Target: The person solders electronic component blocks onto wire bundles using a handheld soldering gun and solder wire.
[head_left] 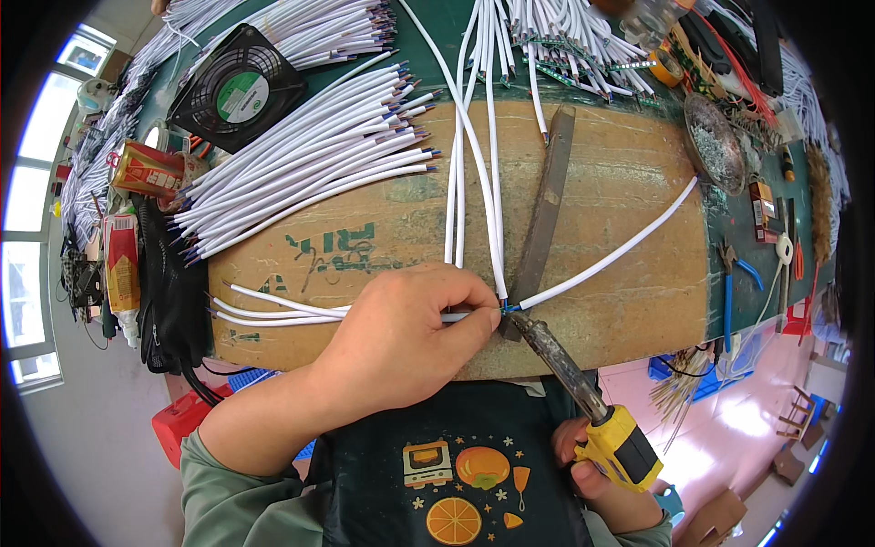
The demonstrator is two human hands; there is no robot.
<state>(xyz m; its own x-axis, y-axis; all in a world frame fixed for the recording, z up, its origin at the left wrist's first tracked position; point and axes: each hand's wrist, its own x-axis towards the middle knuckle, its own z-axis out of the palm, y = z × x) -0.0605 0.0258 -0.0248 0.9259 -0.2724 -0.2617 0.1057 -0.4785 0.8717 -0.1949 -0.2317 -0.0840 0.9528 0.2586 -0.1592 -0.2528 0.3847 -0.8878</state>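
Note:
My left hand (396,333) is closed in a pinch at the front middle of the cardboard (620,314). Its thumb and forefinger hold a white cable end where thin coloured wires (507,307) show. Another white cable (620,260) curves away to the right from that spot, and more white cables (495,219) come down to it from the far side. My right hand (583,465) is wrapped round the yellow handle of a soldering iron (556,360), low on the right. The iron's dark tip reaches the bare wires. Beneath the joint lies a flat grey bar (544,205).
Bundled white cables (310,169) lie at the left, near a black fan (235,89). Cables with small circuit strips (583,73) lie at the back. A metal dish (715,144) of pale bits stands at the right, with blue-handled pliers (728,296) nearer.

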